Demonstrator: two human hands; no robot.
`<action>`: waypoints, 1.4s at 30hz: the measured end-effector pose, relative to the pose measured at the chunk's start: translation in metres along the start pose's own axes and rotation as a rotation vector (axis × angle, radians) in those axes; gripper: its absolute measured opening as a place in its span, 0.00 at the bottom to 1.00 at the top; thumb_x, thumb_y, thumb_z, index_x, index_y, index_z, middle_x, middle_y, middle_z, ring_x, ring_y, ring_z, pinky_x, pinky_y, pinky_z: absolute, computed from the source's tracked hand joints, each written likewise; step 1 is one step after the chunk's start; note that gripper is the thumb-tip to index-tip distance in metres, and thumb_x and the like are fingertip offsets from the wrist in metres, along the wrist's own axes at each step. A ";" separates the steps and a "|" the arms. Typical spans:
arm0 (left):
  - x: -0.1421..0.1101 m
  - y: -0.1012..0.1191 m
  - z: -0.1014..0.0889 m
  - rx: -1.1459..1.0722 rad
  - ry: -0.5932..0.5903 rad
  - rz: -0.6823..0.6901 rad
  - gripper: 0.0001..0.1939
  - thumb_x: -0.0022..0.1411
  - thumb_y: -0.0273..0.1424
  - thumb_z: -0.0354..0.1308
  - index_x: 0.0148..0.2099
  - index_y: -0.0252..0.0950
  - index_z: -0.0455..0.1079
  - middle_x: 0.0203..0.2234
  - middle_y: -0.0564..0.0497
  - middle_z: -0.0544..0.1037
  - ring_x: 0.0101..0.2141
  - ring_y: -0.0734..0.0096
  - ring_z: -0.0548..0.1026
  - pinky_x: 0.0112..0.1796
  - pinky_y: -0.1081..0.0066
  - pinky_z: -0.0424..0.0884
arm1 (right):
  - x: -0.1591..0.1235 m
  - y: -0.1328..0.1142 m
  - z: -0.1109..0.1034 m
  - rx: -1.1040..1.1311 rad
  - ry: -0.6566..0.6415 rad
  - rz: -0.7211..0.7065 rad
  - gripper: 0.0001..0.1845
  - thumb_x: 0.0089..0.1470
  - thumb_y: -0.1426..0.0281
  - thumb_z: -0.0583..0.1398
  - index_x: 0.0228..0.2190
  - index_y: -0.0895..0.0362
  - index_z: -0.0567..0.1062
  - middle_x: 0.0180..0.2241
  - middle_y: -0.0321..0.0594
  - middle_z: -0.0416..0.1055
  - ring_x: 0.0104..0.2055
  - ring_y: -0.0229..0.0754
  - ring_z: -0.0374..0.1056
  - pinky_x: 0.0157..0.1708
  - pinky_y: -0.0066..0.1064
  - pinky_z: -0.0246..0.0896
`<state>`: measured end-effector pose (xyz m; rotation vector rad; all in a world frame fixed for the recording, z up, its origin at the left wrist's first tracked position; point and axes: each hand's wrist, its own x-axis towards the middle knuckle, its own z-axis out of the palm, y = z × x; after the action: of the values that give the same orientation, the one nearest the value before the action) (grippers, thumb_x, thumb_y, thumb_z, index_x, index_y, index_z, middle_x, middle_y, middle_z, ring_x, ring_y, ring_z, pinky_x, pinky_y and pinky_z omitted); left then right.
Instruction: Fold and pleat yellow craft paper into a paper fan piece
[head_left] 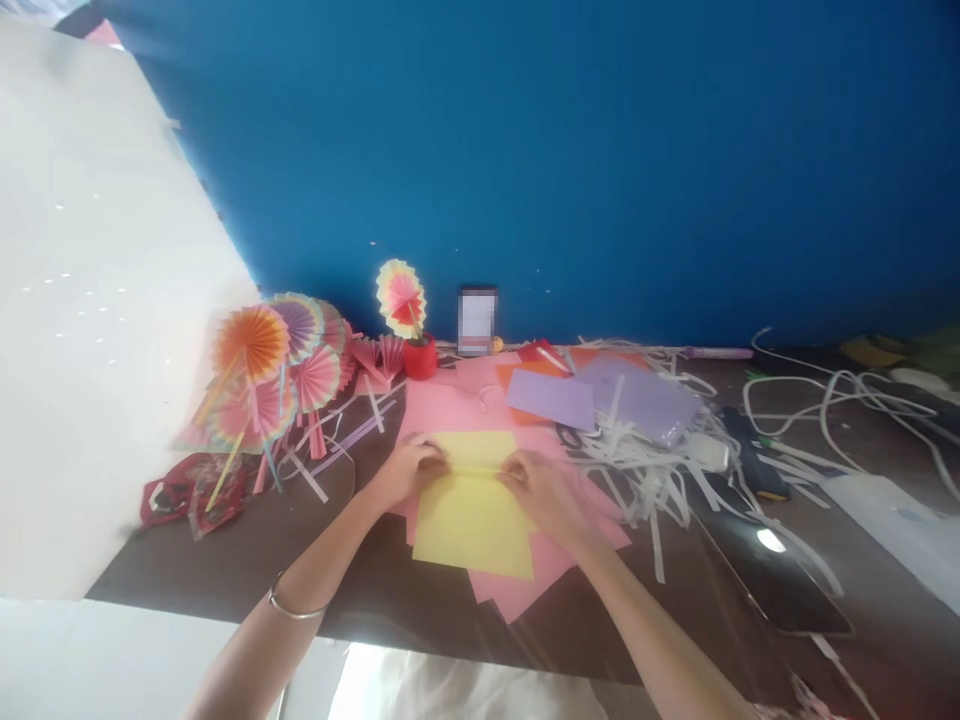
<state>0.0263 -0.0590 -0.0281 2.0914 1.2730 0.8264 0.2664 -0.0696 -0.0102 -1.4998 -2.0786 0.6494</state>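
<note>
A yellow paper sheet (472, 525) lies over pink paper sheets (439, 405) on the dark table, with a narrow raised fold running across it. My left hand (409, 470) pinches the left end of that fold, thumb and fingers together. At the fold's right end, my right hand (536, 490) grips the paper the same way. Beyond the hands, a purple paper piece (551, 398) rests on orange paper.
Pleated paper fans (250, 345) cluster at the left beside a red packet (176, 490). A fan stands in a red pot (420, 357). White paper strips (637, 460), a tablet-like dark device (780, 575) and white cables (832, 390) cover the right side.
</note>
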 end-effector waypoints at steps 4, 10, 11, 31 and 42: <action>0.000 0.004 -0.001 -0.088 0.002 -0.089 0.08 0.57 0.34 0.56 0.32 0.34 0.72 0.30 0.50 0.75 0.32 0.70 0.70 0.34 0.70 0.67 | 0.002 -0.002 -0.002 0.306 0.073 0.077 0.07 0.47 0.65 0.57 0.23 0.55 0.66 0.24 0.34 0.68 0.27 0.38 0.64 0.28 0.29 0.58; 0.001 0.007 -0.003 -0.331 0.036 -0.249 0.10 0.53 0.36 0.60 0.33 0.33 0.71 0.29 0.50 0.77 0.31 0.70 0.74 0.35 0.71 0.69 | 0.007 0.000 -0.006 0.609 0.137 0.221 0.11 0.41 0.62 0.63 0.25 0.58 0.74 0.28 0.40 0.73 0.31 0.42 0.68 0.34 0.33 0.62; 0.002 0.006 -0.004 -0.363 0.054 -0.268 0.11 0.52 0.35 0.61 0.35 0.33 0.71 0.29 0.49 0.78 0.32 0.69 0.75 0.36 0.70 0.70 | 0.007 0.001 -0.007 0.648 0.141 0.248 0.12 0.40 0.62 0.64 0.26 0.58 0.75 0.29 0.41 0.74 0.33 0.43 0.69 0.35 0.33 0.63; 0.006 0.023 0.001 -0.377 -0.068 -0.306 0.13 0.54 0.39 0.57 0.30 0.32 0.73 0.31 0.48 0.78 0.31 0.71 0.73 0.31 0.72 0.68 | 0.002 -0.011 -0.006 0.805 0.159 0.240 0.19 0.43 0.57 0.63 0.36 0.56 0.73 0.32 0.42 0.76 0.36 0.45 0.71 0.33 0.34 0.66; 0.005 0.021 0.005 -0.424 -0.082 -0.361 0.12 0.51 0.38 0.61 0.31 0.33 0.75 0.32 0.47 0.79 0.33 0.67 0.76 0.34 0.71 0.70 | 0.004 -0.009 0.005 0.628 0.179 0.305 0.15 0.37 0.60 0.65 0.26 0.57 0.74 0.28 0.39 0.74 0.27 0.40 0.68 0.25 0.30 0.61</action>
<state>0.0439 -0.0636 -0.0156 1.4933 1.2522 0.7586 0.2558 -0.0686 -0.0080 -1.4308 -1.3376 1.1111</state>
